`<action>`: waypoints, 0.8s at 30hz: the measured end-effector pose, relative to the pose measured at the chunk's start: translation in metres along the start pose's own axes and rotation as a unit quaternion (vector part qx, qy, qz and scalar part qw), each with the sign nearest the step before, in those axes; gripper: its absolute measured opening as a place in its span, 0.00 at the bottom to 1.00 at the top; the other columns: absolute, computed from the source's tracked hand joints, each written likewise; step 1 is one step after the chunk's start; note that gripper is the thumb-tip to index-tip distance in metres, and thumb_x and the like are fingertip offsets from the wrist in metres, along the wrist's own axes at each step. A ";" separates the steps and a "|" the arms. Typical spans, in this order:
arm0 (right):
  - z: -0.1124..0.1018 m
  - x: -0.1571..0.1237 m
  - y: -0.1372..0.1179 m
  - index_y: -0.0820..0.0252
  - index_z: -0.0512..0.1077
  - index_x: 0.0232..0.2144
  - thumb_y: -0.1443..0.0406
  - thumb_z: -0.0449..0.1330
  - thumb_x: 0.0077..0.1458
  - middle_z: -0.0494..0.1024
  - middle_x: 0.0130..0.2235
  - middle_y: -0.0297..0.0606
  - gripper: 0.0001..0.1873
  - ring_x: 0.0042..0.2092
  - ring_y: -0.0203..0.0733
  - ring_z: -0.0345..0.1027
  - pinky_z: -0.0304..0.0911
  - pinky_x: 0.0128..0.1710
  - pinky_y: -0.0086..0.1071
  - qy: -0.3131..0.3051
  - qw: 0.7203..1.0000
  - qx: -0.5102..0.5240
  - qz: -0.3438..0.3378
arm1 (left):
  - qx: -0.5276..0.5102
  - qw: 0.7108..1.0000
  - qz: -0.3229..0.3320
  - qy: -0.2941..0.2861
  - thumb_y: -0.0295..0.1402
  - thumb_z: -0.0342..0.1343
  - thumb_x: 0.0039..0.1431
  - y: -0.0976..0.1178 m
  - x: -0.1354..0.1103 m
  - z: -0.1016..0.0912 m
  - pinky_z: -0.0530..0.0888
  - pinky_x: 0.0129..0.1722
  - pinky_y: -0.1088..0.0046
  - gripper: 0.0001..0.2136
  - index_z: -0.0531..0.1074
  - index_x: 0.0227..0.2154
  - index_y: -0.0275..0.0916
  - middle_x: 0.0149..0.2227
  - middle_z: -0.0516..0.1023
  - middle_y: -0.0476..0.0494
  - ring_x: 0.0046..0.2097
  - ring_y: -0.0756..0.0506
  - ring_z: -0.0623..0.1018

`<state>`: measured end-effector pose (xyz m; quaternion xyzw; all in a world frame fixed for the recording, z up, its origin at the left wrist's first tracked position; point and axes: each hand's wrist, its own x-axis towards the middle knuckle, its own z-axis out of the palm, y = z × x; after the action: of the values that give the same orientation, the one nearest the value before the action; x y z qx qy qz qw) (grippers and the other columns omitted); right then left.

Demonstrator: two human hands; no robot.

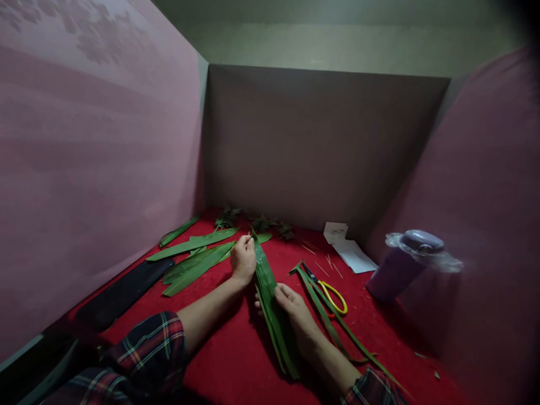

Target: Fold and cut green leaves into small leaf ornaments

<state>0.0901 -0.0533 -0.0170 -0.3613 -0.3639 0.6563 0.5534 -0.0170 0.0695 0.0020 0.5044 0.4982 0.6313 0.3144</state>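
A long green leaf (270, 281), folded or layered lengthwise, is held above the red cloth. My right hand (295, 315) grips its middle, thumb on top and fingers underneath. At its narrow upper end my left hand (243, 260) is closed in a pinch; a small thin tip shows at the fingers, too small to name. Left of my hands lie several broad green leaves (198, 267). To the right are scissors with yellow handles (335, 298), beside narrow leaf strips (327, 315).
Thin wooden sticks (323, 269) and white papers (352, 256) lie back right. A purple bin (392, 275) with a plastic liner stands at right. Leafy sprigs (265, 222) lie at the back, a dark flat object (122, 295) at left. Pink panels (105, 169) flank the red cloth (228, 360).
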 end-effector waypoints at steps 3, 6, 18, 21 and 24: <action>0.000 0.001 0.004 0.61 0.69 0.32 0.57 0.67 0.40 0.78 0.32 0.40 0.19 0.35 0.46 0.74 0.67 0.31 0.35 0.009 1.000 -0.011 -0.018 | 0.029 0.998 0.046 -0.009 0.37 0.50 0.52 -0.004 0.003 -0.001 0.64 0.31 0.76 0.08 0.70 0.30 0.40 0.25 0.71 0.48 0.29 0.49 0.70; 0.000 0.003 0.006 0.62 0.68 0.33 0.59 0.67 0.41 0.78 0.33 0.41 0.18 0.35 0.46 0.74 0.68 0.32 0.35 0.028 0.999 -0.006 -0.036 | 0.005 0.998 0.057 0.001 0.39 0.53 0.51 -0.005 0.004 -0.003 0.66 0.35 0.75 0.14 0.68 0.39 0.38 0.33 0.71 0.46 0.31 0.50 0.70; -0.008 0.014 -0.002 0.61 0.67 0.33 0.59 0.65 0.44 0.78 0.27 0.36 0.16 0.28 0.40 0.73 0.65 0.28 0.30 0.048 0.998 0.007 -0.048 | -0.253 0.861 -0.300 -0.324 0.38 0.61 0.43 0.014 -0.042 -0.009 0.57 0.11 0.80 0.14 0.68 0.25 0.31 0.18 0.70 0.48 0.14 0.55 0.64; -0.009 0.012 -0.003 0.62 0.67 0.34 0.58 0.64 0.46 0.78 0.28 0.36 0.16 0.28 0.39 0.73 0.65 0.27 0.29 0.042 0.998 -0.005 -0.045 | -0.276 0.883 -0.282 -0.256 0.32 0.60 0.45 0.014 -0.035 -0.007 0.69 0.20 0.76 0.09 0.69 0.25 0.30 0.21 0.74 0.43 0.21 0.50 0.73; -0.008 0.010 0.000 0.63 0.67 0.33 0.57 0.64 0.45 0.78 0.27 0.38 0.17 0.27 0.40 0.73 0.66 0.25 0.30 0.024 0.999 -0.030 -0.026 | -0.288 0.893 -0.269 -0.217 0.30 0.57 0.48 0.018 -0.022 -0.005 0.73 0.23 0.70 0.06 0.68 0.26 0.31 0.22 0.76 0.41 0.22 0.47 0.75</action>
<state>0.0964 -0.0423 -0.0213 -0.3836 -0.3796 0.6214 0.5680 -0.0129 0.0422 0.0121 0.3626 0.3310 0.5130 0.7041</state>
